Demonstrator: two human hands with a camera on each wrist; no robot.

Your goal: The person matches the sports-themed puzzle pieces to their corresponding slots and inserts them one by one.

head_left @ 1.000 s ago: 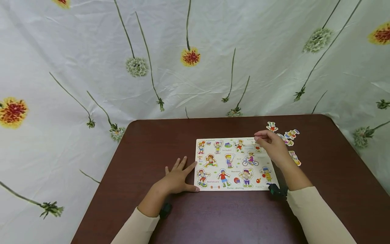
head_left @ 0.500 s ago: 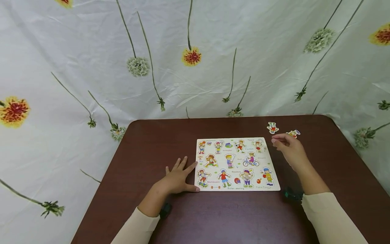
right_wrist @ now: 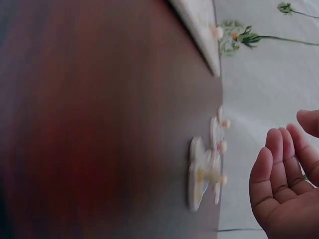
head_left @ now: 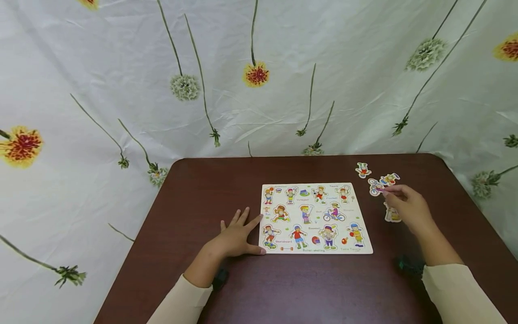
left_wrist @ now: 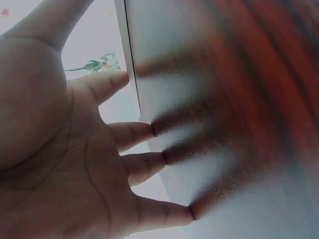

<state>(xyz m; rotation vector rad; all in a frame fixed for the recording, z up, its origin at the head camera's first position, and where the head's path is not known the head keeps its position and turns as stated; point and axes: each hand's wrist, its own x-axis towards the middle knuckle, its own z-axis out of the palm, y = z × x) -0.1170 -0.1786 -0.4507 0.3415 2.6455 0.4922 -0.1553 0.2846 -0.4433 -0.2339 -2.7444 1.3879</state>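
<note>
A white puzzle board [head_left: 293, 213] printed with sports figures and words lies flat on the table. My left hand [head_left: 232, 238] rests at its left side, fingers spread, thumb and forefinger at the board's edge. In the left wrist view the fingertips of that hand [left_wrist: 65, 134] press on the glossy tabletop. To the right of the board, my right hand [head_left: 410, 211] hovers by the loose pieces, its fingertips overlapping the cyclist puzzle piece [head_left: 375, 186]. The right wrist view has this hand [right_wrist: 291, 184] above the table, fingers bent, thumb apart, nothing visible between them.
More loose puzzle pieces lie close by: one [head_left: 363, 170] toward the back edge, one [head_left: 390, 179] against the cyclist, and another [head_left: 391, 213] partly under the right hand. Small round knobs [right_wrist: 223, 147] stand up from them. A flowered cloth [head_left: 283, 112] hangs behind the dark table [head_left: 307, 283].
My right hand has moved from the board's upper right corner rightward to the loose pieces. The left hand has stayed in place at the board's edge.
</note>
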